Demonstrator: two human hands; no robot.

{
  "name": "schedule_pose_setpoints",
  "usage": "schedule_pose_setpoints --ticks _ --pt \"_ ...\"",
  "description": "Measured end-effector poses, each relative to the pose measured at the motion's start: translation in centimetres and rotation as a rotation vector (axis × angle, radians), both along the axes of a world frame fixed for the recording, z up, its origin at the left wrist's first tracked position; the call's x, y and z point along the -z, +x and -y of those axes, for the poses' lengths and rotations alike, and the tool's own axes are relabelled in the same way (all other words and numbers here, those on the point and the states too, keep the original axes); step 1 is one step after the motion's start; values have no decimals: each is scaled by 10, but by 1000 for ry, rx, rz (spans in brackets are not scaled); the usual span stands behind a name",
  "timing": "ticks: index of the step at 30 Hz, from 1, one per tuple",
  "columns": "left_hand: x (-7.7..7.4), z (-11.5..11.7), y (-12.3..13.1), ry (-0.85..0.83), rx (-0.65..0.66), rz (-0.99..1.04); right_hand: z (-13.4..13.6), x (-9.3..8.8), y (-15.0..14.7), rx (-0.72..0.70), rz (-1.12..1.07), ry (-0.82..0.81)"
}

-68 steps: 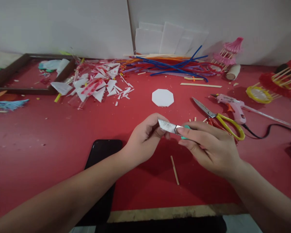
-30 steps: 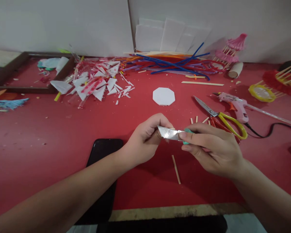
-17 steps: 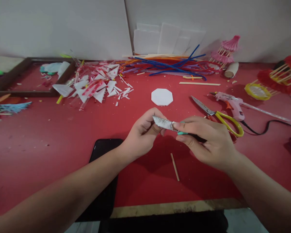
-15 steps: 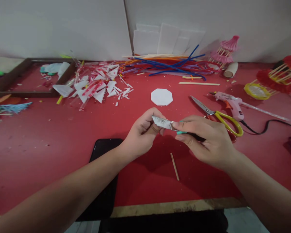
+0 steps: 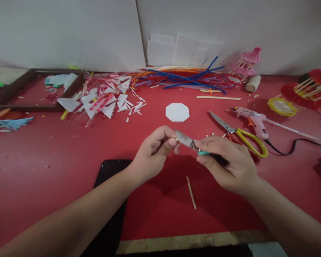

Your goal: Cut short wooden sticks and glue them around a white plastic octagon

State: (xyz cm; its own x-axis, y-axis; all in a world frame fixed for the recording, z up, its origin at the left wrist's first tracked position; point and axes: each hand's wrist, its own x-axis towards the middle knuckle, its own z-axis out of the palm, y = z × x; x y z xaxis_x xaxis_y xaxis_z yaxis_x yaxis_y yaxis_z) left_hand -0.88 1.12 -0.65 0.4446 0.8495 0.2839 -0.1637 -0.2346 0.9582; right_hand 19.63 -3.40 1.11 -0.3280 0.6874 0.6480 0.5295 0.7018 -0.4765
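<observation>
My right hand (image 5: 228,162) is closed round the dark and green handle of a utility knife (image 5: 185,139), its blade pointing left. My left hand (image 5: 157,151) pinches a small pale wooden stick (image 5: 177,139), mostly hidden by the fingers; only its tip shows beside the blade. Whether the blade touches the stick I cannot tell. Below the hands a short wooden stick (image 5: 191,192) lies on the red table (image 5: 155,214). Beyond them rests a white octagonal piece (image 5: 177,112).
Yellow-handled scissors (image 5: 250,141) and a pink glue gun (image 5: 253,120) lie to the right. White scraps (image 5: 109,103) and pipe cleaners (image 5: 187,76) are heaped at the back. A black phone (image 5: 111,200) lies under my left forearm. A brown frame (image 5: 29,107) sits far left.
The knife blade has shifted slightly right and now tilts, its tip by my left fingertips. The stick's tip has come into sight there. The whole scene sits a little lower in view.
</observation>
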Motion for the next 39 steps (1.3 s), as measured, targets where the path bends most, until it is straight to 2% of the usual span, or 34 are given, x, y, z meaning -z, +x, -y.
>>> schedule_pose_setpoints --ticks 10,19,24,26,27,30,32,35,39 --pt "1 4 1 16 76 8 2 6 -2 -86 44 -36" --pt "-1 2 3 -111 119 16 2 5 -2 -105 38 -40" --pt "1 0 4 -151 116 36 1 6 -7 -70 38 -44" --pt "0 1 2 -127 116 36 -3 6 -3 -15 57 -49" --pt "-2 3 1 -98 130 21 -5 7 3 55 60 -45" --pt "-7 8 -3 -14 198 -60 -15 10 25 395 -26 2" --pt "-8 10 -2 -45 153 -86 -17 13 36 495 -145 5" --pt "-6 8 2 -176 66 -64 -13 14 33 360 -135 -59" --pt "-2 6 6 -336 119 25 -7 9 14 121 -9 -3"
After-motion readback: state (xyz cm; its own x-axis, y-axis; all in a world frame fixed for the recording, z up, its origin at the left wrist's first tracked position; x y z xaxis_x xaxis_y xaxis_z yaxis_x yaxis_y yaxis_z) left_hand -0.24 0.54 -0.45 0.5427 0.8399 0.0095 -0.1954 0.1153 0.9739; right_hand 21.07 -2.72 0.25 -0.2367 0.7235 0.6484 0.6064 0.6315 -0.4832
